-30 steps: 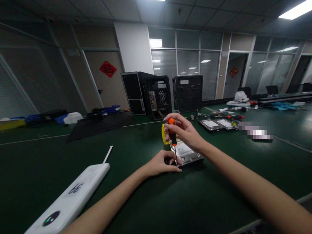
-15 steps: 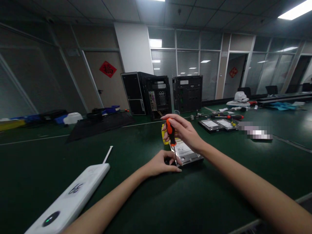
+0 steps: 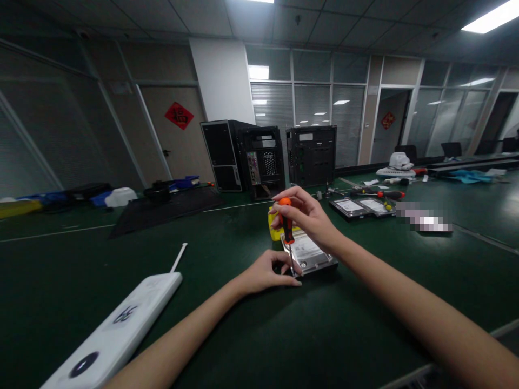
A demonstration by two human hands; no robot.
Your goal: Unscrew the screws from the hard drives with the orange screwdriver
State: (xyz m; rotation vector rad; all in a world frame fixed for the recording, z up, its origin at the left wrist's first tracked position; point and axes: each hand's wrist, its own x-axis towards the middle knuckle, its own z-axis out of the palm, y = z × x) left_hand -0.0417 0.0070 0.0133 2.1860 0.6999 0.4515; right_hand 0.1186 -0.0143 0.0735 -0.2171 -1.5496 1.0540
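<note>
An orange and black screwdriver (image 3: 287, 227) stands almost upright, its tip at the near left corner of a silver hard drive (image 3: 310, 251). My right hand (image 3: 306, 216) is closed around its handle. My left hand (image 3: 267, 273) rests on the table at that same corner, thumb and fingers curled round the screwdriver's tip and the drive's edge. Whether its fingers pinch the shaft, a screw or the drive cannot be made out. Partly hidden behind my right hand, a yellow object (image 3: 274, 224) touches the far left of the drive.
Two more hard drives (image 3: 349, 207) lie to the right, near a red and black screwdriver (image 3: 391, 195) and scattered tools. Black computer cases (image 3: 311, 155) stand at the back. A white device marked 39 (image 3: 121, 324) lies at the front left, a black mat (image 3: 162, 208) beyond it.
My right hand has shifted slightly and its fingers have changed position on the handle, which now stands a little more upright. My left hand stays in place.
</note>
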